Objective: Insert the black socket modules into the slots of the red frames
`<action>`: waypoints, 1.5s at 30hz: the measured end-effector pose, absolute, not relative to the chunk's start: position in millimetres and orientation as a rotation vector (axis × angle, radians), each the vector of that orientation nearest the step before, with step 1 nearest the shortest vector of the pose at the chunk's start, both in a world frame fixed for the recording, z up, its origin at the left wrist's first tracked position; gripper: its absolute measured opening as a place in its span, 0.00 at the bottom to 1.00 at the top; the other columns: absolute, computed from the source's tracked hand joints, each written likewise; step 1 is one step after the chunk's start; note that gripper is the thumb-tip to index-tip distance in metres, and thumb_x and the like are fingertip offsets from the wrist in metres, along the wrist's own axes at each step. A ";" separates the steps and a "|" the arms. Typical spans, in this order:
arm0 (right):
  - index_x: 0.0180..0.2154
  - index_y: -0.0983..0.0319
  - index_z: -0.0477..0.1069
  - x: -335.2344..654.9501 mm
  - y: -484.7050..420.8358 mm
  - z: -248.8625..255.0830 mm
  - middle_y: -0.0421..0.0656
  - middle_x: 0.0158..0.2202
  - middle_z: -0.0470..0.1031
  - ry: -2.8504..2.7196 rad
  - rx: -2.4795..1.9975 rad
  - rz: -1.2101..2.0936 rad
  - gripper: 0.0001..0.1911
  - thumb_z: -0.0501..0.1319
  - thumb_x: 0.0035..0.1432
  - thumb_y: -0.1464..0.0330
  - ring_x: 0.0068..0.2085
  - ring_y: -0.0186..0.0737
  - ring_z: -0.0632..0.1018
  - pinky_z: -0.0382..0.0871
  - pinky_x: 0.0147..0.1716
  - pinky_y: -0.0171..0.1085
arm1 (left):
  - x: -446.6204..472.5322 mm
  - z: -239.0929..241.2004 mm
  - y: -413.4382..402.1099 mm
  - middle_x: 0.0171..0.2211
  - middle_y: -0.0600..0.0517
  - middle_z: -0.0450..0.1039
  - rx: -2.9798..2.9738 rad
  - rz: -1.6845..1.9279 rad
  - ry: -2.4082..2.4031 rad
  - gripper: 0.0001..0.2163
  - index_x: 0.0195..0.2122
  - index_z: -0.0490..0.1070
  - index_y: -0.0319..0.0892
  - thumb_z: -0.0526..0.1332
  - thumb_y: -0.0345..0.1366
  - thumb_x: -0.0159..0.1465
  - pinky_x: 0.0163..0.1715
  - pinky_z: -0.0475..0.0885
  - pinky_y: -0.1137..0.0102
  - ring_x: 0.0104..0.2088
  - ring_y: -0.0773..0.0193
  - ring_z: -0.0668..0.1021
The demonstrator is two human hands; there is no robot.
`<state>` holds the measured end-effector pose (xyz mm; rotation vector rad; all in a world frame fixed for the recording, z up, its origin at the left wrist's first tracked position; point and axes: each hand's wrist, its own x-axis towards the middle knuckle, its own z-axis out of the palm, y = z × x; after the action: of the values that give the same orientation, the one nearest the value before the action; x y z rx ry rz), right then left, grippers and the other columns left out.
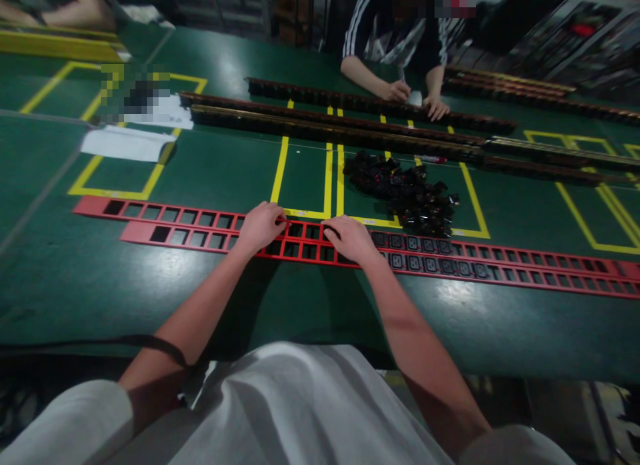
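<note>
Two long red metal strips (pixel 190 228) with rows of rectangular cut-outs lie side by side across the green table (pixel 310 305). My left hand (pixel 261 226) rests on them with its fingers curled down, fingertips pressing at the far strip. My right hand (pixel 350 237) lies just to the right, fingers bent onto the strips. Whether either hand holds a small part is hidden. To the right of my right hand several black sockets (pixel 425 262) sit fitted in the cut-outs. A pile of loose black sockets (pixel 405 192) lies beyond the strips.
Long dark strips (pixel 350 128) run across the far side of the table, where another person's hands (pixel 415 98) work on one. White paper sheets (pixel 125 144) lie at the far left. Yellow tape rectangles (pixel 280 172) mark the table surface.
</note>
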<state>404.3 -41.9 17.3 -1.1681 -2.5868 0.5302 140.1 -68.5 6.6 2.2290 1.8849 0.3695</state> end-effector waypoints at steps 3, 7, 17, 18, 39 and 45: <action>0.51 0.59 0.76 403.3 -40.9 18.3 0.46 0.50 0.80 -2.581 -1.220 0.541 0.14 0.55 0.69 0.66 0.50 0.46 0.77 0.70 0.52 0.45 | 140.4 9.3 -67.1 0.36 0.47 0.76 2.204 0.356 1.896 0.04 0.31 0.75 0.43 0.60 0.32 0.62 0.35 0.69 0.65 0.41 0.56 0.75; 0.47 0.60 0.78 401.0 -34.7 22.8 0.46 0.47 0.81 -2.595 -1.247 0.615 0.12 0.58 0.68 0.67 0.48 0.46 0.78 0.71 0.49 0.43 | 140.4 12.9 -62.9 0.34 0.48 0.76 2.207 0.304 1.861 0.06 0.29 0.74 0.43 0.60 0.30 0.61 0.34 0.69 0.66 0.41 0.56 0.75; 0.41 0.60 0.81 424.3 -30.7 28.6 0.45 0.41 0.83 -2.575 -1.375 0.582 0.13 0.57 0.68 0.68 0.43 0.45 0.80 0.70 0.44 0.39 | 173.3 12.8 -54.5 0.34 0.48 0.75 2.193 0.273 1.861 0.07 0.27 0.75 0.43 0.61 0.31 0.60 0.32 0.69 0.67 0.39 0.56 0.76; 0.41 0.60 0.81 428.7 -32.0 28.5 0.45 0.41 0.83 -2.562 -1.393 0.574 0.13 0.57 0.68 0.68 0.43 0.45 0.80 0.70 0.44 0.39 | 177.9 12.2 -53.0 0.34 0.48 0.75 2.194 0.272 1.845 0.06 0.26 0.75 0.43 0.61 0.31 0.60 0.32 0.69 0.67 0.39 0.56 0.76; 0.45 0.59 0.81 462.1 -18.5 32.6 0.43 0.47 0.83 -2.523 -1.437 0.772 0.13 0.60 0.63 0.72 0.48 0.46 0.81 0.72 0.52 0.42 | 200.9 5.9 -52.4 0.33 0.48 0.74 2.230 0.401 1.764 0.06 0.27 0.73 0.43 0.61 0.31 0.62 0.29 0.67 0.66 0.38 0.56 0.76; 0.46 0.59 0.81 451.9 -23.4 33.0 0.44 0.48 0.82 -2.529 -1.422 0.758 0.13 0.61 0.63 0.72 0.50 0.47 0.81 0.72 0.54 0.44 | 190.1 7.6 -51.2 0.33 0.50 0.75 2.212 0.357 1.811 0.06 0.26 0.72 0.44 0.61 0.30 0.60 0.27 0.64 0.68 0.38 0.58 0.76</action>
<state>451.9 -23.4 33.0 -1.4225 -2.5294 0.7579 190.1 -51.2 7.6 2.2124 1.8112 0.3570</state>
